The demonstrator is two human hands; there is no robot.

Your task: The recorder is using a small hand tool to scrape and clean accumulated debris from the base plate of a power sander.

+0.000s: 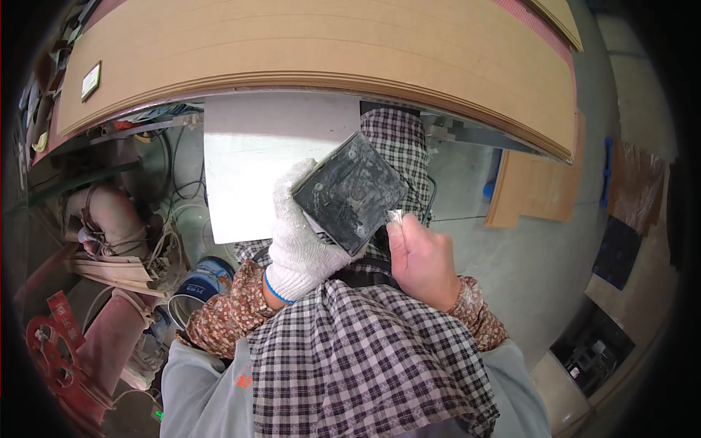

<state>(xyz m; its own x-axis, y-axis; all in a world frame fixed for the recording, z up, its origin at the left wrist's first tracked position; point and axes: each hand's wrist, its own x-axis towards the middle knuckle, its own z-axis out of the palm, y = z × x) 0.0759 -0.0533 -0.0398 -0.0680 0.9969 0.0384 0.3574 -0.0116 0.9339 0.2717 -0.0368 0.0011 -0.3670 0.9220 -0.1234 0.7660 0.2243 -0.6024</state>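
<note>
Left hand (296,230), in a white knit glove, grasps a dark, flat, scuffed block (350,193) from its 7-8 o'clock side, palm and fingers apparently beneath; the hidden fingers can't be checked. Likely a cradle grip, leaving the broad face turned up and clear. Block sits tilted, one corner near 12, above the checked apron (365,358); held close to the body, presumably for steadiness and a good view.

Right hand (423,255), bare, at 4-5 o'clock of the block: thumb and curled fingers pinch a small shiny piece (395,216) at the block's edge. Bare skin probably suits so small a grip. Whether piece and block touch, cannot tell.

White panel (244,164) at 10, passing behind the glove. Stacked brown boards (314,47) at 12. Blue bucket (212,277) at 8.
</note>
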